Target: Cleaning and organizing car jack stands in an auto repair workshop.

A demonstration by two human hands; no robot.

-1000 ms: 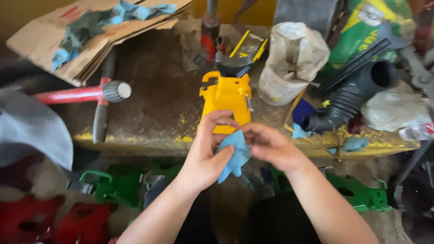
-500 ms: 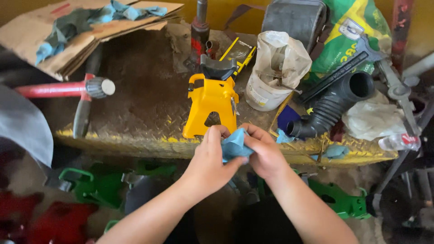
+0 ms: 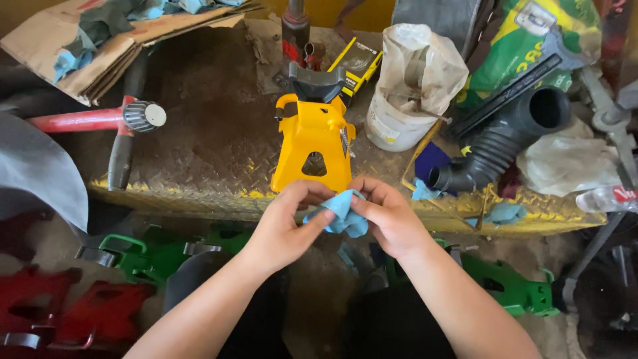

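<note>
**Pinching a blue cloth in front of the yellow stand**

Holding the blue cloth [image 3: 339, 214] between both hands, we have it bunched at chest height, just in front of the bench edge [image 3: 199, 199]. Our left hand [image 3: 286, 226] is curled, thumb and fingers closed on the cloth's left side; our right hand [image 3: 389, 219] is likewise closed, gripping the right side from above. The cloth's long run lies roughly left to right between the two grips, with a loose corner hanging below. Both hands are equally close to it, since both hold it.

Directly beyond the cloth, away from us, stands the yellow jack stand [image 3: 312, 143], upright on the checkered plate, its base just past our fingertips. A black ribbed hose [image 3: 495, 149] lies to the right, a white bagged bucket [image 3: 405, 100] behind.

Compared with half a second ago, the hands sit a little lower in view and the stand appears more fully, its dark saddle now visible.
</note>
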